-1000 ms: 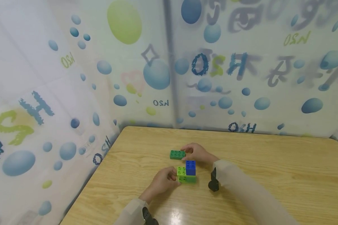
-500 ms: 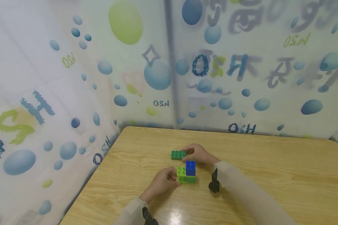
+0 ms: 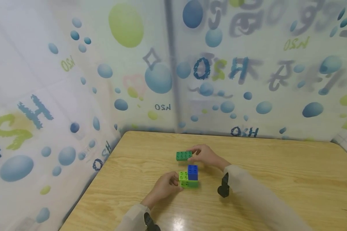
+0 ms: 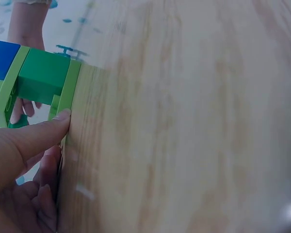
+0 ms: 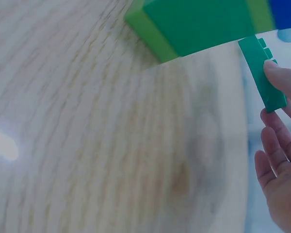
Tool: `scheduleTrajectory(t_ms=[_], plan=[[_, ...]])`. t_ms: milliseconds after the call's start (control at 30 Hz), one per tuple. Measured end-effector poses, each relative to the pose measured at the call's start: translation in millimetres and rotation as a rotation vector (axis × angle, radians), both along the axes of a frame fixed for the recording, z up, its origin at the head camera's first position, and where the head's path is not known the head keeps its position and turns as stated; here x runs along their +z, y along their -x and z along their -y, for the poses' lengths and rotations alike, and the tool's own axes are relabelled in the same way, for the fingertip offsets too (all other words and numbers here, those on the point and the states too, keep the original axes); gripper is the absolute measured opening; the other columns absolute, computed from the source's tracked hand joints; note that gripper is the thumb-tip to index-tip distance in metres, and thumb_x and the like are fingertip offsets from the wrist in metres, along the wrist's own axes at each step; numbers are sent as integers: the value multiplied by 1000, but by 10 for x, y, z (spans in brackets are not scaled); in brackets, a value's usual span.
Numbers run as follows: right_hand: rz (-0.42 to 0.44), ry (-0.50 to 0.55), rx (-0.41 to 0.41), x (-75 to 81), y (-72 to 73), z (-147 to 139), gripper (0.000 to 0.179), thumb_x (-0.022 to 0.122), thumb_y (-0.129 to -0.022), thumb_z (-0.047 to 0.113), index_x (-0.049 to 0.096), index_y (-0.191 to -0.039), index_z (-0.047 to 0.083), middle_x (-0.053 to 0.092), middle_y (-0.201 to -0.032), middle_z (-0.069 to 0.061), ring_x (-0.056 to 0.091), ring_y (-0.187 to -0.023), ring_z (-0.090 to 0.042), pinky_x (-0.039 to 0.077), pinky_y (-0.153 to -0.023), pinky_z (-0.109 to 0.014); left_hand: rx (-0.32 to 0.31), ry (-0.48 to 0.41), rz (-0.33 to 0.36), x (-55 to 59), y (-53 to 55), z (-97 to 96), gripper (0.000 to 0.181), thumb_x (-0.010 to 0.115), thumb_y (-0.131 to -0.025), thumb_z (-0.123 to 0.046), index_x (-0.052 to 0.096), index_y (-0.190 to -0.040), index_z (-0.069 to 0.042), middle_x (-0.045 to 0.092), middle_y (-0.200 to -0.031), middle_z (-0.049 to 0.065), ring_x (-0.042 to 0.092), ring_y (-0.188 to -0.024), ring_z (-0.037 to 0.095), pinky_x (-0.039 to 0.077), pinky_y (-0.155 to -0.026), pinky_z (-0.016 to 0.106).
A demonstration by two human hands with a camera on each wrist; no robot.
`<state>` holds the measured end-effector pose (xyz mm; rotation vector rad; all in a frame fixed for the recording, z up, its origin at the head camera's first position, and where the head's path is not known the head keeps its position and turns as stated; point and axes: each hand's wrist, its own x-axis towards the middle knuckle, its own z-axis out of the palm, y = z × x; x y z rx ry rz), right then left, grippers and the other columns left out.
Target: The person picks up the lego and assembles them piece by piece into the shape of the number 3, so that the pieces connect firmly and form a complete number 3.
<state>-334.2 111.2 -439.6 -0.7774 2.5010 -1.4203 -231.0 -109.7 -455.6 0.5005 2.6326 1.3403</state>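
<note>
From the head camera, a person's left hand [image 3: 164, 185] grips a block stack [image 3: 188, 183] at a wooden table [image 3: 263, 160], the stack just right of its fingers; a blue block [image 3: 192, 174] tops the far side from those fingers. The right hand [image 3: 206, 155] pinches a green block [image 3: 183, 156], which extends left from its fingertips, beyond the stack. In the left wrist view, the thumb [image 4: 36, 137] touches the stack's light-green base, other fingers bent below. In the right wrist view, thumb and fingertips grasp the green block, the stack apart from them.
</note>
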Motion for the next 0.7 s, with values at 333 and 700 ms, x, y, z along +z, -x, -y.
scheduleTrajectory(t_ms=[333, 700], plan=[[-109, 45, 28, 257, -201, -140, 41, 70, -83, 19, 62, -119, 3, 62, -103, -7, 55, -92, -28, 46, -76, -36, -9, 8, 6, -13, 28, 5, 23, 77, -73, -5, 62, -91, -4, 57, -80, 1, 51, -73, 12, 44, -64, 25], [-83, 75, -12, 485, -445, -224, 41, 73, -81, 23, 63, -119, 8, 58, -95, -4, 52, -86, -20, 44, -78, -38, -1, 11, 11, -35, 36, 0, 24, 77, -74, -6, 62, -93, -5, 56, -81, 0, 51, -75, 13, 44, -66, 25]])
